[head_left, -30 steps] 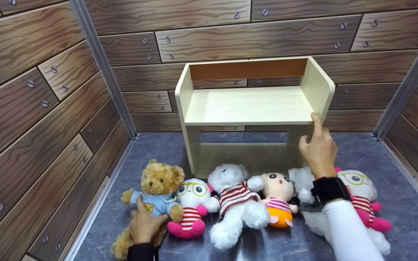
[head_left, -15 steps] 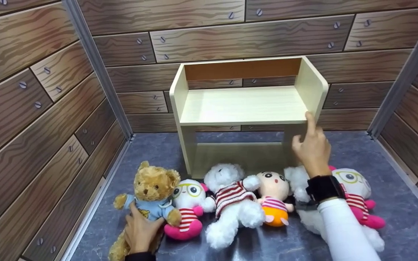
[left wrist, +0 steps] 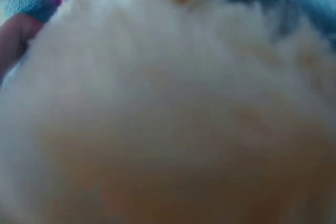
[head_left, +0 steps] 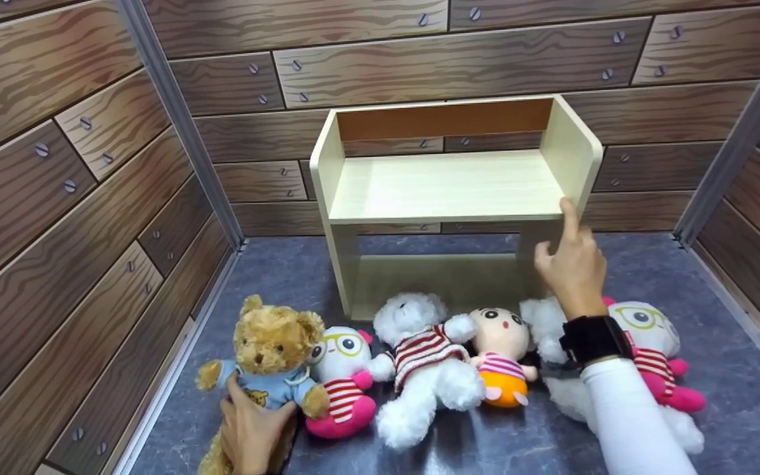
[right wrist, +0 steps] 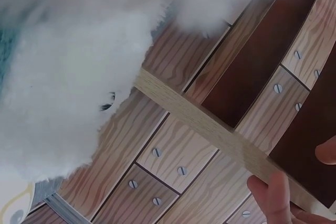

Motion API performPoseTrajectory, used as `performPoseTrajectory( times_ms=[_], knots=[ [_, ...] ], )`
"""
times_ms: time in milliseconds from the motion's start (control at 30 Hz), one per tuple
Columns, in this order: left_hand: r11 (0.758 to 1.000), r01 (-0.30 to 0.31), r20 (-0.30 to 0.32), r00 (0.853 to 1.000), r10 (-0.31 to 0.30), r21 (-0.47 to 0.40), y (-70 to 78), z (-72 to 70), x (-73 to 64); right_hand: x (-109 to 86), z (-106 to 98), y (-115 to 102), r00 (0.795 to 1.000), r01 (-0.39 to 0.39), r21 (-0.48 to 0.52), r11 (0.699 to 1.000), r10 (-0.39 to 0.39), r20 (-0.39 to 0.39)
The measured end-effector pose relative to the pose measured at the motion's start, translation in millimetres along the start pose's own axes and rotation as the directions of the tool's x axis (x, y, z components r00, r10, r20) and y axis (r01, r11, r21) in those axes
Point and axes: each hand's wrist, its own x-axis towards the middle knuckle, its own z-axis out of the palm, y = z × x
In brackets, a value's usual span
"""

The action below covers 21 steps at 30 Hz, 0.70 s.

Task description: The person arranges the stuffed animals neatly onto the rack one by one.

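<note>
In the head view my left hand (head_left: pixel 251 429) grips a brown teddy bear (head_left: pixel 278 382) in a blue hoodie round its middle, thumb and fingers on either side. The bear's fur (left wrist: pixel 173 103) fills the left wrist view as a blur, with one finger (left wrist: pixel 16 40) at the left edge. My right hand (head_left: pixel 574 267) holds the right side panel of a pale wooden two-tier shelf (head_left: pixel 446 188). Its index finger points up along the front corner. In the right wrist view the thumb lies on one side of the panel edge (right wrist: pixel 184 111), the other fingers (right wrist: pixel 278 198) opposite.
In front of the shelf lie a panda doll in glasses (head_left: pixel 344 379), a white plush in a striped sweater (head_left: pixel 419 369) and a round-faced doll (head_left: pixel 502 356). Another white plush (head_left: pixel 545 330) and glasses doll (head_left: pixel 650 336) lie by my right forearm. Wood-print walls (head_left: pixel 413 79) surround the floor.
The teddy bear has shifted a little left in my left hand, away from the panda doll, which leans slightly more. My right hand stays on the shelf; the view itself has moved slightly.
</note>
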Motion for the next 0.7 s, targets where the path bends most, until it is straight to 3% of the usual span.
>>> performPoseTrajectory(
  times_ms=[267,700],
  knots=[
    [0.998,-0.021,-0.082,0.996,0.016,-0.061,11.5,-14.6,-13.7,-0.9,-1.1,0.1,1.0,-0.007,-0.004,1.0,0.007,-0.014],
    [0.981,-0.102,-0.17,0.983,0.073,-0.166,30.3,-23.5,-40.3,-0.9,-0.6,-1.9,0.999,-0.027,0.004,1.0,0.027,0.03]
  ],
)
